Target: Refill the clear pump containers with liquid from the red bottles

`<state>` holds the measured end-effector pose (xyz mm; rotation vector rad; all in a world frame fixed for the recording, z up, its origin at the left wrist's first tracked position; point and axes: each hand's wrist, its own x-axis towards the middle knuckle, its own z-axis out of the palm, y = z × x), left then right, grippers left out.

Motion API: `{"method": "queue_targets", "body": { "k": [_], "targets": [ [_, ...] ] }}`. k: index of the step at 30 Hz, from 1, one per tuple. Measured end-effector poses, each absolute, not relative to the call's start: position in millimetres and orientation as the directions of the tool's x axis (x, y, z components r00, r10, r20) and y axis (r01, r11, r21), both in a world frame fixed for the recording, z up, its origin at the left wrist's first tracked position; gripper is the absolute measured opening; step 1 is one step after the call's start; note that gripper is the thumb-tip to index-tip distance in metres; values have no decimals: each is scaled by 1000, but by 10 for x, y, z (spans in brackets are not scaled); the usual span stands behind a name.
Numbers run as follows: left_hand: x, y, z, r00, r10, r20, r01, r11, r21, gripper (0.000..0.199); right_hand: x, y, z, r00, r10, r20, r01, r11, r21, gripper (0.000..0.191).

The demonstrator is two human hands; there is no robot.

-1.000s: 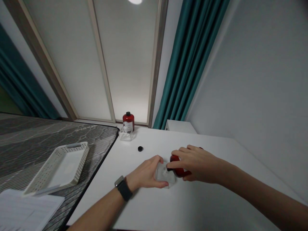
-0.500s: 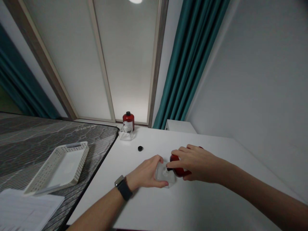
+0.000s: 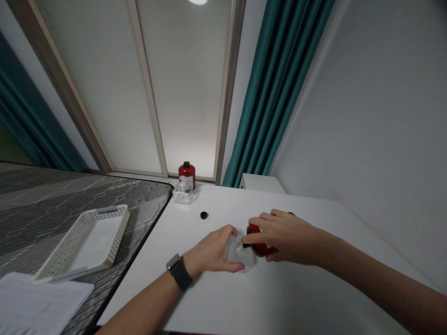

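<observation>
Held red bottle (image 3: 259, 246): in the right hand (image 3: 284, 237), at the near middle of the white tabletop (image 3: 223, 302). Long axis runs sideways and looks close to level (exact tilt hard to judge from above). The black neck end (image 3: 246, 244) points left, over the clear container (image 3: 240, 257); the base lies toward the right, mostly hidden under the palm. Right fingers are bent and wrapped over the body, one fingertip at the black neck end.

Left hand (image 3: 216, 251): fingers and thumb parted in a C, gripping the clear container from its left side, thumb on the near side. Dark watch (image 3: 179, 272) on that wrist. The container sits low at the tabletop; a pale, glassy patch shows inside (liquid or reflection, cannot tell).

Second red bottle (image 3: 187, 177): upright at the far left of the tabletop, long axis vertical, black top up, pale label facing the camera. Second clear container (image 3: 182, 196) is just in front of it; the label is partly seen past its rim. Contents unclear.

Black cap (image 3: 204, 215): on the tabletop, between the upright bottle and the left hand.

White basket (image 3: 120, 232): on the grey patterned mat (image 3: 146, 195) at left, long axis slanting from lower left to upper right, perforated walls, flat white surface inside (floor or liner, cannot tell). Papers (image 3: 42, 302) lie just beside its near end.
</observation>
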<state>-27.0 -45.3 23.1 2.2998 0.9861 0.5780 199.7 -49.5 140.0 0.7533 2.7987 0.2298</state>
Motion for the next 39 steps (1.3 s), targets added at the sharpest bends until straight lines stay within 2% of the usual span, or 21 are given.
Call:
{"method": "queue_targets", "body": {
  "k": [15,22,39],
  "targets": [
    [-265,-455,248,631,765,127,515,-536,669,61,1981,-483,1404,-850,495,-182,451,860,238,51],
    [-269,-454,259,641,757,126,512,-544,665,63,1991,-471,1405,-862,480,-165,445,871,209,45],
    [-293,-438,257,644,754,129,509,-548,663,64,1928,-453,1429,-849,489,-198,451,868,208,53]
  ]
}}
